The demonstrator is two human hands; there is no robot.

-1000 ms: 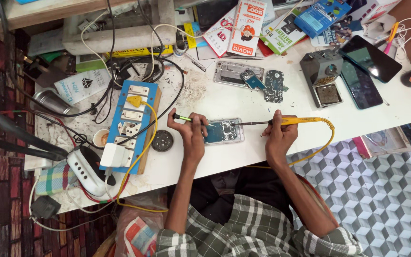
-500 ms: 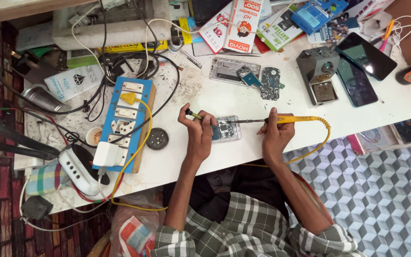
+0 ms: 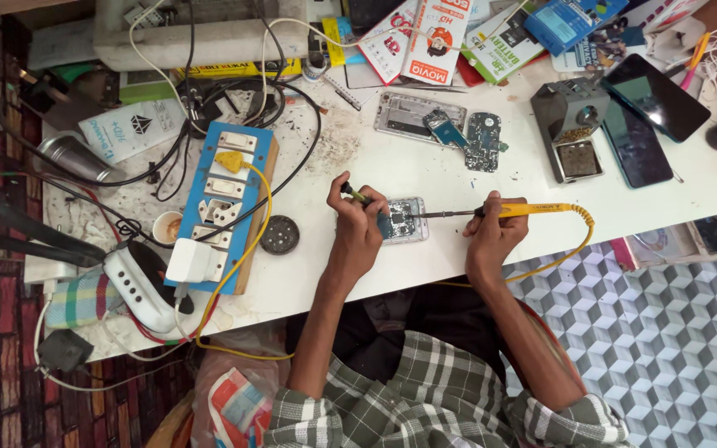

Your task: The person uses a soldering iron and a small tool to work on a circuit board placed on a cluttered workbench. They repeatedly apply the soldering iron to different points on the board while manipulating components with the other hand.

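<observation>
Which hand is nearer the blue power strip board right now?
Left. The left hand, pinching a thin tool over the opened phone, sits just right of the blue power strip board in the picture. The right hand, gripping the yellow soldering iron, is farther off, beyond the phone.

Your white, scuffed tabletop [image 3: 425,178] carries a blue wooden switchboard [image 3: 224,199] at its left, with a small round black tin [image 3: 279,235] just beside it. Near the front edge lies an opened silver phone [image 3: 404,220]. Farther back sit a bare phone frame [image 3: 412,114], a grey metal sponge stand [image 3: 573,129] and two dark phones [image 3: 645,112].
</observation>
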